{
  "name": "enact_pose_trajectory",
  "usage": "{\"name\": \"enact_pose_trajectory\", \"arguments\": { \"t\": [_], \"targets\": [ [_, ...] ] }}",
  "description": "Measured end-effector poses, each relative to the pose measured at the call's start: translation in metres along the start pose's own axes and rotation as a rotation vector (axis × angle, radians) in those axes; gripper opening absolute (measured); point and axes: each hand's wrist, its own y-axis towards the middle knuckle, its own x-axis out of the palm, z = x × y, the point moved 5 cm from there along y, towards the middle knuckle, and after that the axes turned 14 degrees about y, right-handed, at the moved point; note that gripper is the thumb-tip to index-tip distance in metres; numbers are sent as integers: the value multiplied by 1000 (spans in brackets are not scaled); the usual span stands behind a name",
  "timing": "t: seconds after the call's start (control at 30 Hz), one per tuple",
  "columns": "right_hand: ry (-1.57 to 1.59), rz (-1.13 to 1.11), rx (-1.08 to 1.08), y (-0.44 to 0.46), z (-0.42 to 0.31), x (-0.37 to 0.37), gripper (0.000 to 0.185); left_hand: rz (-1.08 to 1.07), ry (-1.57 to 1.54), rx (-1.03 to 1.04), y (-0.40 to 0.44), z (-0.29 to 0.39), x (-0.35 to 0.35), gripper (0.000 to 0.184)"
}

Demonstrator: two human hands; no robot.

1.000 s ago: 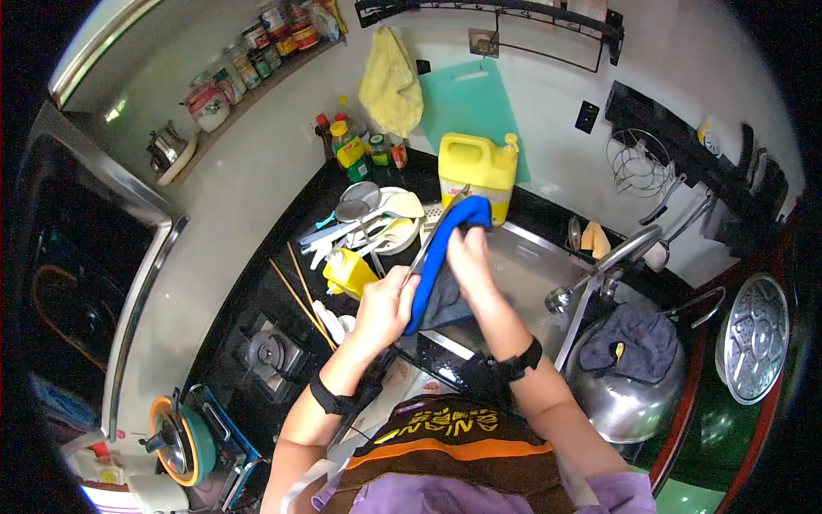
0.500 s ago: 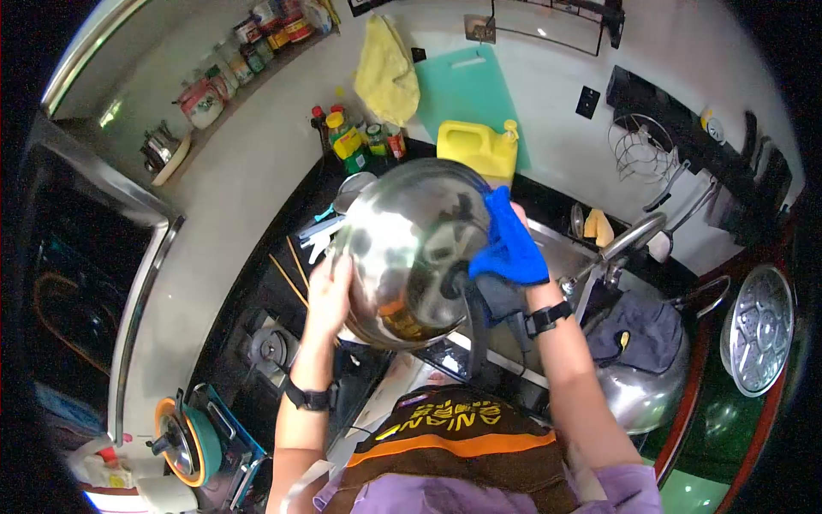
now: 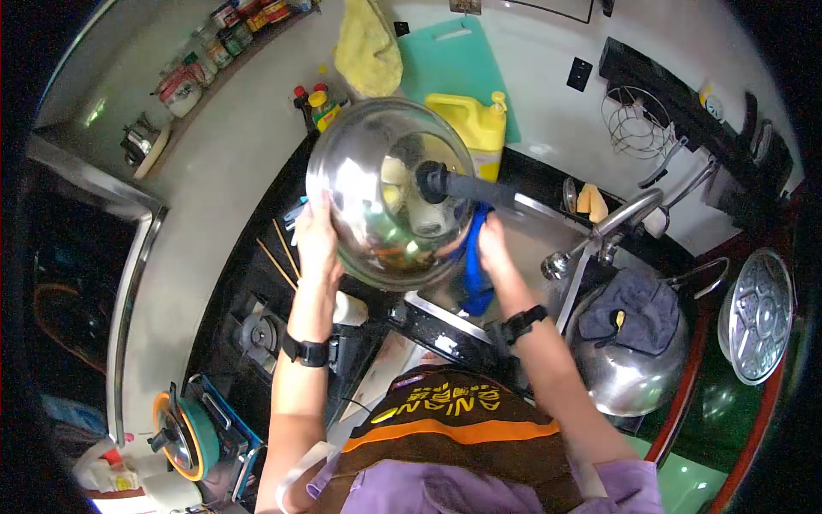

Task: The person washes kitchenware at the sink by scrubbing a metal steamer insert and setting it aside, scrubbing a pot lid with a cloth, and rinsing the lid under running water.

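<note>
Left hand grips clear, domed glass lid, likely slippery, safest by its rim; right hand holds blue fabric cloth.

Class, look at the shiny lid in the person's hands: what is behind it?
Parts of a yellow jug and a yellow-capped bottle show past the lid. It covers part of the counter; what lies there cannot be made out clearly.

Lid between hands, cloth at its right; jug behind, sink right with tap over it, burner front-left on bench.
</note>
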Motion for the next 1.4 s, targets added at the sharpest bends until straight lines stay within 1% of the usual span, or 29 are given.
{"name": "enact_pose_trajectory", "arguments": {
  "t": [0.03, 0.1, 0.13, 0.17, 0.23, 0.27, 0.33, 0.43, 0.47, 0.5, 0.53, 0.57, 0.63, 0.67, 0.7, 0.77, 0.83, 0.9, 0.93, 0.97, 1.03, 1.07, 1.1, 1.17, 1.2, 1.23, 1.27, 1.3, 1.4],
  "targets": [
    [295, 54, 229, -13, 4, 7, 15, 29, 25, -111, 1, -25, 0, 27],
    [377, 144, 162, -29, -9, 13, 14, 157, 58, -36, -7, -41, 16, 27],
    [557, 198, 150, -49, -35, 36, 23, 162, -36, -72, -18, -40, 30, 28],
    [505, 176, 176, -58, -35, 41, 34, 195, -142, -23, -20, -49, 39, 30],
    [449, 75, 168, -63, -15, 42, 37, 220, -254, 25, -26, -57, 57, 33],
    [544, -148, 241, -75, -21, 45, 33, 278, -248, 2, -30, -55, 62, 34],
    [-124, 17, -214, -68, -13, 47, 35, 322, -192, -21, -36, -58, 62, 33],
    [-838, -38, -780, -105, -88, 88, 33, 231, -31, 39, -45, -58, 62, 32],
    [-776, -27, -742, -95, -96, 90, 34, 186, 47, 77, -45, -65, 62, 33],
    [-714, -16, -703, -82, -104, 91, 35, 146, 147, 13, -54, -69, 62, 35],
    [-677, -42, 4, -62, -97, 78, 37, 178, 86, 33, -61, -70, 64, 34],
    [-719, -31, -494, -38, -78, 61, 31, 208, 24, 54, -67, -69, 66, 33],
    [-702, -247, -266, -35, -100, 61, 34, 203, -17, 29, -70, -65, 67, 33],
    [-778, -102, -235, -43, -99, 61, 36, 207, -62, -1, -71, -65, 68, 32],
    [-938, -132, -175, -53, -104, 72, 36, 207, -66, -4, -69, -66, 69, 32],
    [-885, -161, -263, -86, -106, 92, 35, 189, 22, 32, -62, -64, 69, 31],
    [-784, -223, -657, -127, -124, 126, 38, 217, 12, 39, -55, -74, 66, 33],
    [-772, -425, -724, -149, -131, 141, 44, 151, 174, -41, -51, -85, 62, 37],
    [-791, -507, -726, -140, -129, 144, 46, 115, 116, -56, -55, -87, 63, 39],
    [-810, -534, -752, -130, -132, 146, 47, 153, 245, 19, -59, -85, 62, 40],
    [-955, -327, -610, -97, -133, 149, 41, 166, 466, 201, -71, -67, 71, 35],
    [-1080, -260, -627, -80, -131, 145, 39, 187, 501, 272, -76, -70, 74, 33],
    [-962, -271, -356, -60, -140, 142, 39, 123, 639, 219, -83, -62, 76, 30],
    [-736, -183, -513, -42, -135, 133, 32, 62, 623, 181, -85, -63, 78, 29],
    [-722, -196, -537, -46, -134, 132, 32, 114, 612, 285, -85, -55, 80, 29],
    [-710, -212, -562, -55, -133, 129, 33, 109, 540, 288, -78, -61, 78, 29],
    [-781, -253, -553, -68, -127, 126, 40, 114, 461, 204, -73, -69, 73, 30],
    [-856, -286, -682, -84, -120, 124, 51, 122, 384, 118, -69, -73, 69, 30],
    [-762, -432, -722, -120, -128, 114, 60, 117, 130, -27, -62, -72, 64, 30]
  ]
}}
